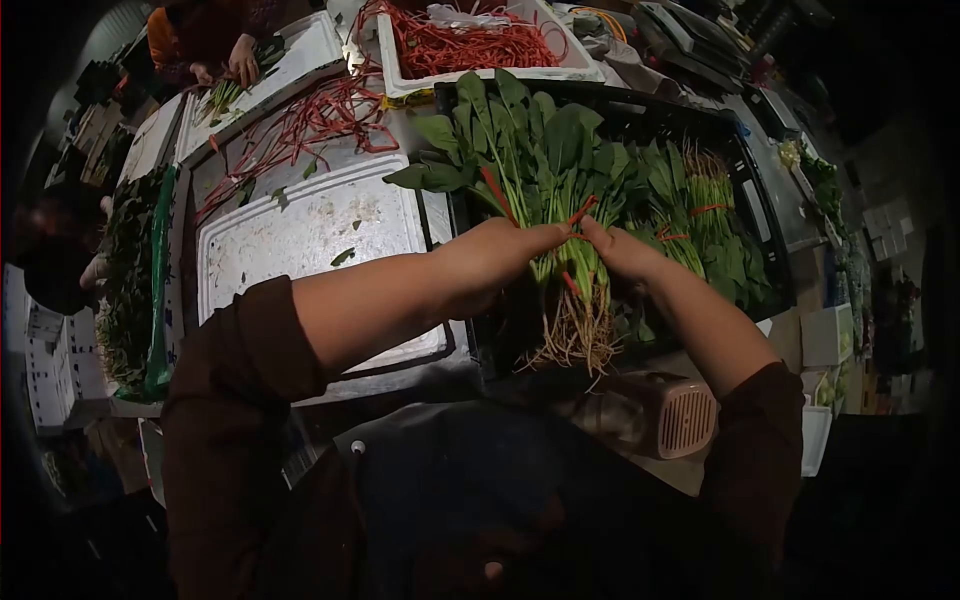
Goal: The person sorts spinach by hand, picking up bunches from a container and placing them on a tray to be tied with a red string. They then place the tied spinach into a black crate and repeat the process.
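A bunch of leafy greens [560,150] with bare roots pointing toward me is between my hands, above a black crate [765,215]. My left hand [500,250] is closed at the left side of the stems, its thumb and fingers on a red tie [583,210] around them. From the right, my right hand [622,250] pinches at the same tie; its fingertips are partly hidden by the stems. Another tied bunch [708,190] lies in the crate with its roots away from me.
A white foam lid [310,250] lies left of the crate. Loose red ties [320,125] are behind it, and a white box [590,72] holds more. A person's hands [240,62] handle greens at the back left. Greens in green plastic [160,290] stand far left.
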Action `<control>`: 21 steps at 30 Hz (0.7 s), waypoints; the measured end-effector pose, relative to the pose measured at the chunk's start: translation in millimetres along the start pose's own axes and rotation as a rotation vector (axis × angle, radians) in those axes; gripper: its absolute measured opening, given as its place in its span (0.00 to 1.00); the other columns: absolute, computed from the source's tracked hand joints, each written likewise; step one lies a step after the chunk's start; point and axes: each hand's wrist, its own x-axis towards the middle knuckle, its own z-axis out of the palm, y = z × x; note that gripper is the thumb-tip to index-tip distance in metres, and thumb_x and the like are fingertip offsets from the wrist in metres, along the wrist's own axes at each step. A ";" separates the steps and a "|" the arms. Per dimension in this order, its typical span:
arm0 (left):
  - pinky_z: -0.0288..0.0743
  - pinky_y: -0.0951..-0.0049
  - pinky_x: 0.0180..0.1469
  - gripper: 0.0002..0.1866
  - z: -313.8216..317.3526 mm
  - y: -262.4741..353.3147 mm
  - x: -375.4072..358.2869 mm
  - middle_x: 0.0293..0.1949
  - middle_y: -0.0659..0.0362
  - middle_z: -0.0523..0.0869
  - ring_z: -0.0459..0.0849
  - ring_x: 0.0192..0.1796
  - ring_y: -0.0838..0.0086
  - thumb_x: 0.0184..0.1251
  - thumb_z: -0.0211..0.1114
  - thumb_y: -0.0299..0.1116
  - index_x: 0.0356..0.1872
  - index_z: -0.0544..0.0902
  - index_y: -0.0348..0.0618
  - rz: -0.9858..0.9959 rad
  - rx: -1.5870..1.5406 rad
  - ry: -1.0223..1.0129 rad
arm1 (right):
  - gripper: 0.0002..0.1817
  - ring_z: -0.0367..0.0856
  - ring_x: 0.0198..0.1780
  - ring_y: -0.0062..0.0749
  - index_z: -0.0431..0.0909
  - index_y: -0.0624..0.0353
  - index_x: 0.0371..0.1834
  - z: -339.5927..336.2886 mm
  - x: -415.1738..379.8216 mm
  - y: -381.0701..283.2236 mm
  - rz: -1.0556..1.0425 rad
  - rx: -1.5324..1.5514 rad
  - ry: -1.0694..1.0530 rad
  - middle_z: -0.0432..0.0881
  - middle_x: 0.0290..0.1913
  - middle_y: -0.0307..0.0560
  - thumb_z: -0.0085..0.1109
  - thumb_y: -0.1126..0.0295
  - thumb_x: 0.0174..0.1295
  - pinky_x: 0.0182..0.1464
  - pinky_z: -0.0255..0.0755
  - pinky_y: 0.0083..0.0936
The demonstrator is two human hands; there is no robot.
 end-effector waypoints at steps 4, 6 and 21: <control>0.75 0.69 0.48 0.27 -31.0 -2.1 -18.4 0.51 0.50 0.78 0.80 0.49 0.70 0.64 0.62 0.44 0.56 0.70 0.35 0.292 0.455 -0.042 | 0.43 0.78 0.49 0.43 0.72 0.68 0.55 -1.6 -14.3 -9.2 0.134 -0.282 0.286 0.79 0.50 0.60 0.40 0.32 0.62 0.51 0.71 0.34; 0.76 0.70 0.45 0.24 -47.2 -6.2 -26.0 0.43 0.54 0.80 0.82 0.38 0.69 0.61 0.65 0.36 0.55 0.71 0.40 0.735 0.922 0.254 | 0.40 0.77 0.49 0.44 0.72 0.68 0.54 -20.9 -23.4 -6.2 0.077 -0.387 0.190 0.78 0.50 0.60 0.45 0.36 0.62 0.51 0.71 0.34; 0.69 0.57 0.58 0.17 -81.9 30.3 51.4 0.49 0.54 0.81 0.77 0.55 0.57 0.53 0.60 0.29 0.47 0.80 0.44 1.231 1.466 0.621 | 0.37 0.36 0.73 0.68 0.55 0.33 0.71 32.1 -19.8 -58.9 -0.575 -1.164 0.339 0.42 0.76 0.51 0.46 0.36 0.59 0.65 0.40 0.72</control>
